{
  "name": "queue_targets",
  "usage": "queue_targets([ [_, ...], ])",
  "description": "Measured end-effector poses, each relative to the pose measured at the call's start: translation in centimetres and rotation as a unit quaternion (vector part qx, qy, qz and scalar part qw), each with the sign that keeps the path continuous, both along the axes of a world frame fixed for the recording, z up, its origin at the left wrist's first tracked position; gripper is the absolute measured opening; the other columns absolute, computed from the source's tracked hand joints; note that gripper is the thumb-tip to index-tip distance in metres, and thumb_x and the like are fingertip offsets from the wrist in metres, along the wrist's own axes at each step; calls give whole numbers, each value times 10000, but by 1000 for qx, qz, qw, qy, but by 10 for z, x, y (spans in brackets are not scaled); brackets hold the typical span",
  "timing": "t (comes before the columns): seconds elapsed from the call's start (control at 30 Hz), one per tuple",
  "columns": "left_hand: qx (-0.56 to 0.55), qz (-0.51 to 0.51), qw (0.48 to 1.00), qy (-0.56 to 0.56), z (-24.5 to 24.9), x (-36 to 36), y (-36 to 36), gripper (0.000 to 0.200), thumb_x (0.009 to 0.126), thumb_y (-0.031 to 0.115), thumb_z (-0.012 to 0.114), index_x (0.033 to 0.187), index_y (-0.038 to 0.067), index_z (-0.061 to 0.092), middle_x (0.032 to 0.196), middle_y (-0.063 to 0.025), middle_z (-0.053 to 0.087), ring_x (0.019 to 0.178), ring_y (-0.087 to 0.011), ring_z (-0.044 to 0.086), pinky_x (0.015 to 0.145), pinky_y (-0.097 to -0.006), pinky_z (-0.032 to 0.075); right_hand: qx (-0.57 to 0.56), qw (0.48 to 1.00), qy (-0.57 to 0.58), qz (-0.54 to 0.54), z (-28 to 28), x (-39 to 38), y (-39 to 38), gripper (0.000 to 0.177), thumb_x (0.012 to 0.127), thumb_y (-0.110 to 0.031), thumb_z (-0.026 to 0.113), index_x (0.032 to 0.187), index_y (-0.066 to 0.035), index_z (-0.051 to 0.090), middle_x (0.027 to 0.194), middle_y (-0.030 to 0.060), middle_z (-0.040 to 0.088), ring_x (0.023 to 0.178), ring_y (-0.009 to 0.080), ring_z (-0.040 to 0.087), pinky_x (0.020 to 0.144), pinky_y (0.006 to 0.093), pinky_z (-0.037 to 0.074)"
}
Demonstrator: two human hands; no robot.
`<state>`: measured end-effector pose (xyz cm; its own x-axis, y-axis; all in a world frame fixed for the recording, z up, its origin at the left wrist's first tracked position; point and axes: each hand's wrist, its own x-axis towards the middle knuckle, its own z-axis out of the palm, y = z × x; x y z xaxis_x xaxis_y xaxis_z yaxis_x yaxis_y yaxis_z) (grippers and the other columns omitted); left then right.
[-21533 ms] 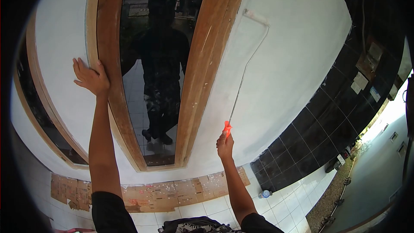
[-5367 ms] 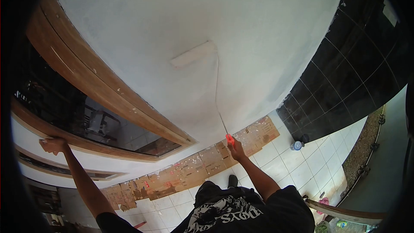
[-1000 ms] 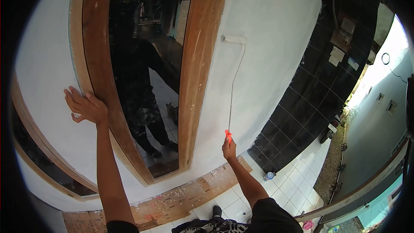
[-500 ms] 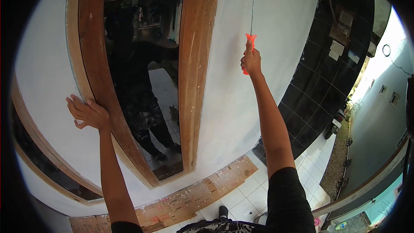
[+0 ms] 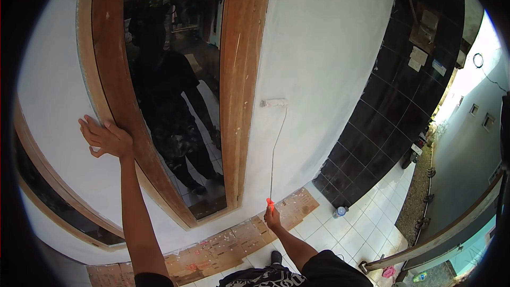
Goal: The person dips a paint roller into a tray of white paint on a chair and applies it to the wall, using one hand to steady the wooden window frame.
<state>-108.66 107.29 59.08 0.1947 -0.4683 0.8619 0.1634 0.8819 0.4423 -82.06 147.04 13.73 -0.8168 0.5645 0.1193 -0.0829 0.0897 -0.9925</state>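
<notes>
My right hand (image 5: 272,217) is wrapped round the orange handle of a paint roller (image 5: 273,154), low in front of me. The roller's long thin metal rod runs up to a white sleeve (image 5: 274,103), which lies against the white wall (image 5: 319,48) just right of the wooden window frame (image 5: 239,85). My left hand (image 5: 109,137) rests with fingers spread on the wall and on the frame's left edge, holding nothing. Dark glass (image 5: 170,90) between the frame's uprights reflects a person.
Paint-spotted cardboard (image 5: 234,244) covers the floor along the wall's foot. A small container (image 5: 340,211) stands on the white floor tiles (image 5: 366,218). Black tiles (image 5: 361,143) cover the surface right of the white wall. A wooden rail (image 5: 435,239) crosses the lower right.
My right hand has come down with the paint roller, bringing the sleeve into view lower on the wall. My left hand has stayed nearly in place. The small container now shows.
</notes>
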Motion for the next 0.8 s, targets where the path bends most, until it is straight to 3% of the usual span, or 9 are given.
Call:
queue_targets([
  [0.03, -2, 3, 1000, 5, -1, -2, -1, 597, 1030, 496, 246, 1426, 98, 448, 1519, -127, 372, 1381, -308, 333, 984, -660, 216, -40, 999, 1, 10, -12, 18, -12, 500, 1019, -513, 410, 1145, -46, 538, 580, -40, 417, 473, 70, 441, 452, 245, 397],
  [0.07, -5, 6, 1000, 10, -1, -4, -2, 598, 1030, 497, 246, 1427, 97, 446, 1519, -128, 372, 1381, -306, 333, 981, -659, 216, -43, 999, -1, 11, -25, 28, -15, 500, 1019, -513, 410, 1145, -46, 538, 580, -40, 417, 473, 70, 441, 452, 245, 397],
  [0.13, -9, 5, 1000, 7, -1, -2, -2, 599, 1029, 497, 246, 1424, 94, 447, 1516, -130, 375, 1381, -305, 333, 979, -659, 221, -48, 995, -75, 49, -45, 46, -13, 639, 1004, -535, 428, 1425, -55, 449, 608, -45, 474, 509, 65, 468, 485, 244, 391],
  [0.3, -7, 10, 1000, 6, 0, -3, -1, 601, 1029, 498, 247, 1413, 86, 456, 1503, -135, 386, 1377, -308, 336, 973, -663, 231, 35, 999, -12, -4, -3, 9, 25, 657, 1004, -546, 415, 1430, -47, 452, 606, -33, 475, 515, 71, 474, 502, 257, 402],
  [0.5, -1, 9, 1000, -13, -1, -1, -1, 655, 1020, 548, 220, 1405, 72, 450, 1488, -138, 385, 1381, -302, 322, 1023, -644, 216, 154, 982, 101, -44, 187, -103, 92, 615, 1031, -478, 404, 1423, -4, 427, 596, -66, 412, 487, 41, 431, 463, 229, 404],
  [0.53, -1, 12, 1000, -10, -1, -2, -1, 651, 1020, 546, 222, 1403, 73, 452, 1487, -136, 387, 1379, -303, 323, 1021, -649, 215, 171, 977, 114, -64, 226, -118, 97, 590, 1032, -486, 392, 1352, 0, 481, 594, -57, 403, 484, 48, 432, 463, 232, 407],
  [0.57, -2, 14, 1000, -8, -1, -3, -1, 648, 1020, 544, 224, 1401, 74, 455, 1485, -134, 388, 1377, -304, 324, 1018, -654, 214, 179, 971, 130, -95, 261, -134, 101, 501, 1031, -492, 387, 1093, -23, 553, 595, -44, 396, 467, 58, 417, 444, 240, 402],
  [0.63, -4, 15, 1000, -4, -1, -3, -1, 642, 1021, 539, 228, 1399, 73, 458, 1484, -135, 390, 1375, -304, 327, 1015, -656, 214, 139, 979, 131, -73, 339, -150, 103, 475, 1021, -516, 394, 858, -76, 466, 592, -27, 398, 448, 72, 405, 418, 252, 390],
  [0.8, -3, 13, 1000, 14, 0, -3, -1, 629, 1020, 534, 240, 1395, 86, 474, 1489, -133, 401, 1368, -306, 358, 990, -662, 249, 91, 987, 120, -51, 477, -163, 92, 545, 994, -586, 397, 763, -93, 407, 554, -10, 374, 427, 98, 400, 400, 269, 377],
])
